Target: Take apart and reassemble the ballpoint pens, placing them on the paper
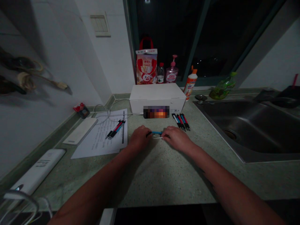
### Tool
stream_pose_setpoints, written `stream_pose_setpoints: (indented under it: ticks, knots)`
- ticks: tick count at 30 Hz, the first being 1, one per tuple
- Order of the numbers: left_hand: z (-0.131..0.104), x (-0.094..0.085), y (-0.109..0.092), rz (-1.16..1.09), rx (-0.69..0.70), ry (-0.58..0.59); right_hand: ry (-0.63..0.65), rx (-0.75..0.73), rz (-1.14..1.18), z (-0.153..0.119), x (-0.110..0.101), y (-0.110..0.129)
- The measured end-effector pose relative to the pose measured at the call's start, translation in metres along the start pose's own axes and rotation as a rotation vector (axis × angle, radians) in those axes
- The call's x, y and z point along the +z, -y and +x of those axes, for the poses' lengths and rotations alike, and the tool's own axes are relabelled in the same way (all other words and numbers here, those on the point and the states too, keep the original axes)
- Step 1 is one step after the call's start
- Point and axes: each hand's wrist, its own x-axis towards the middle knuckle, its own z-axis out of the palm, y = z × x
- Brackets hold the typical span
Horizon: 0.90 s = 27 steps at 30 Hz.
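Holding blue pen barrel [156,132] level between left hand [140,136] and right hand [177,137], low over tabletop [145,181]. Pinching from both ends with fingers closed, probably for steady control. Can't tell if thin white rod [157,137], just beside barrel, is gripped by right hand. Seeing loose pens [175,118] side by side near right hand, likely for easy reach; also spare pens [119,127] on printed sheet [98,137].
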Motion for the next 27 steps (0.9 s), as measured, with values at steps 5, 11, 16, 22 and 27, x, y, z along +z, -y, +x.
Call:
stream_pose_setpoints:
  ticks: [5,11,16,22,27]
  knots:
    - [0.000,-0.001,0.000,-0.291,-0.155,-0.098,-0.121,0.002,0.058,0.001,0.004,0.003]
    - [-0.005,0.003,-0.008,-0.699,-0.079,0.021,-0.131,-0.136,0.222,0.000,0.003,0.012]
    - [-0.005,0.002,-0.012,-0.738,-0.073,0.003,-0.181,-0.036,0.259,0.001,0.004,0.010]
    - [-0.004,-0.005,-0.012,-0.607,-0.105,-0.092,-0.259,0.099,0.316,0.004,0.004,0.003]
    - [-0.004,-0.009,-0.013,-0.643,-0.137,-0.101,-0.287,0.083,0.372,0.004,0.006,0.004]
